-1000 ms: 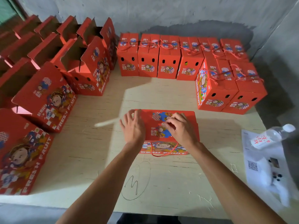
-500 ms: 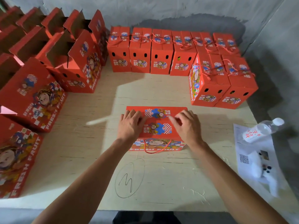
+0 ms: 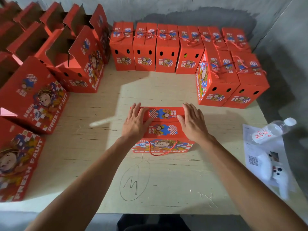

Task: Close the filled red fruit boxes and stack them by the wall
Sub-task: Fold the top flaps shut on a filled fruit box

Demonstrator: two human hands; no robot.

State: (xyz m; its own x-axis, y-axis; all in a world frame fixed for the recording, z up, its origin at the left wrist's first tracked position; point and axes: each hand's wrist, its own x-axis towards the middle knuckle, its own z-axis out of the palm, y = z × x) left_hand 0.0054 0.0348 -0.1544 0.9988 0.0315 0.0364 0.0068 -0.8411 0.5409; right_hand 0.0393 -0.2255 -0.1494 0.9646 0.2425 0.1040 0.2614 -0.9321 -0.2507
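Pressing down on the red fruit box at table centre, both hands lie flat with fingers straight and spread: left hand on the left end of the lid, right hand on the right end, neither curled round anything. Box is stiff printed cardboard, probably weighty if filled, corners crushable; top flaps look shut. Best hold is likely two palms on the short ends, or the red cord handle hanging loose over the near face. Closed boxes line the far wall, two more closed ones far right, near but apart from the centre box. Open boxes with raised flaps crowd the left side. Table is pale plywood, rough grain, pen-drawn circle with a "3" near edge. Wall grey concrete, dim corner. Water bottle lying on paper sheet at right, white controller near it.
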